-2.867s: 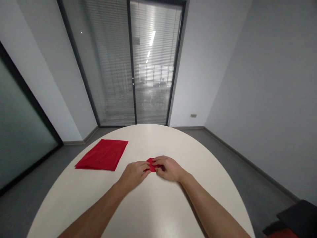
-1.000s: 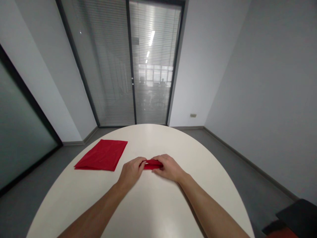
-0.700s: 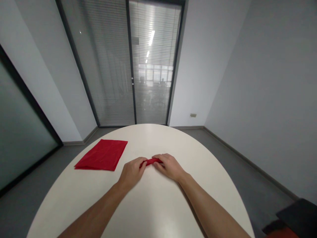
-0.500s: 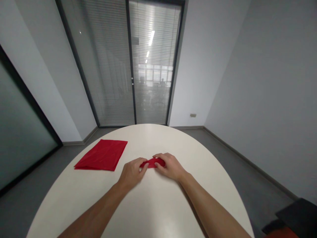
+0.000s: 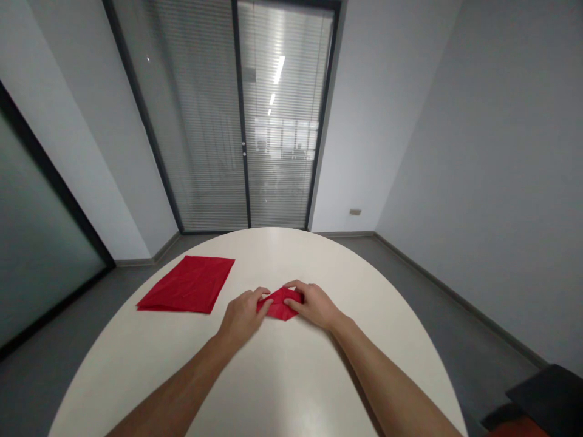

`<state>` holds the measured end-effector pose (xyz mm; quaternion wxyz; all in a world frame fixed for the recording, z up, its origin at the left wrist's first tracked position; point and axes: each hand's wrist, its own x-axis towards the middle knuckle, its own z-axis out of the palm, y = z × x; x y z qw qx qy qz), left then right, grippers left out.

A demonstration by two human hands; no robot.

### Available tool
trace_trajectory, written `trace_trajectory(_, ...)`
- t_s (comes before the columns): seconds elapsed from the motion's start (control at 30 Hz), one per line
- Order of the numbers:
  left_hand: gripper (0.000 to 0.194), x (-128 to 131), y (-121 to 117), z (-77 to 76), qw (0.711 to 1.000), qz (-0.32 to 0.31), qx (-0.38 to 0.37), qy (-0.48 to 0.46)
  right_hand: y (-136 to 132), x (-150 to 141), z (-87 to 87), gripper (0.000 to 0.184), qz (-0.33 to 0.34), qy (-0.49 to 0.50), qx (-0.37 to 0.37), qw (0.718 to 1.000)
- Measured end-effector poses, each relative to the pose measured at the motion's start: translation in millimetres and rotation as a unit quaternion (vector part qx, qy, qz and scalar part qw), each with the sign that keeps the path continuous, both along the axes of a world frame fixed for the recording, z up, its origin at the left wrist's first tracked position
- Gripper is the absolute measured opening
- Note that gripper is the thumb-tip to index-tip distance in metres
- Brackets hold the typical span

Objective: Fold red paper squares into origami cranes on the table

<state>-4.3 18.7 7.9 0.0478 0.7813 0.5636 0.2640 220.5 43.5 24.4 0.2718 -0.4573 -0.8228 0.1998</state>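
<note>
Lower centre: our left hand (image 5: pixel 243 312) and right hand (image 5: pixel 316 304), half-curled, pinch opposite ends of the red piece (image 5: pixel 279 305). Red sheet (image 5: pixel 189 284) on tabletop (image 5: pixel 259 388), lower left.

One left hand (image 5: pixel 241 314), one right hand (image 5: pixel 316 305) holding one small red piece (image 5: pixel 281 308); one larger red piece (image 5: pixel 189 284) lying at ten o'clock; one table (image 5: pixel 268 382) sitting underneath.

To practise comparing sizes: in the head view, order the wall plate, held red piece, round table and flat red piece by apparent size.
Largest: round table
Flat red piece
Held red piece, partly covered
Smallest: wall plate
</note>
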Motion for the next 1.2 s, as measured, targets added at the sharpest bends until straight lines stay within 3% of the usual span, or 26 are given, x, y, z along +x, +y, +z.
trace_trajectory(0.17, 0.016, 0, -2, 4.8, 0.998, -0.016, 0.059, 0.031, 4, 3, -5.0, 0.029, -0.005, -0.042, 0.021, 0.999)
trace_trajectory(0.27, 0.018, 1, -3, 5.9, 0.992, -0.083, 0.093, 0.007, 4, 3, -5.3, 0.026, 0.002, -0.065, 0.044, 0.997)
trace_trajectory(0.37, 0.024, 2, -3, 1.9, 0.982, -0.171, 0.075, -0.002, 4, 5, -4.1, 0.027, 0.002, -0.083, 0.064, 0.994)
trace_trajectory(0.43, 0.026, 2, -3, -2.4, 0.979, -0.194, 0.06, 0.004, 4, 5, -2.5, 0.028, -0.007, -0.092, 0.09, 0.992)
trace_trajectory(0.63, 0.03, 2, -4, -5.1, 0.98, -0.185, 0.066, 0.027, -4, -5, 4.4, 0.024, -0.003, -0.111, 0.17, 0.979)
trace_trajectory(0.8, 0.033, 5, -8, 5.3, 0.982, -0.175, 0.052, 0.05, -7, -11, -3.7, 0.031, 0.067, -0.107, 0.142, 0.982)
trace_trajectory(0.93, 0.034, 5, -10, 7.4, 0.984, -0.162, 0.049, 0.059, 0, -7, -12.9, 0.036, 0.052, -0.101, 0.12, 0.986)
trace_trajectory(1.1, 0.031, 6, -8, 4.1, 0.988, -0.126, 0.053, 0.067, 3, -6, -10.9, 0.034, 0.034, -0.069, 0.149, 0.986)
trace_trajectory(1.2, 0.03, 6, -7, 1.8, 0.991, -0.104, 0.059, 0.066, 1, -6, -10.5, 0.032, 0.05, -0.052, 0.127, 0.989)
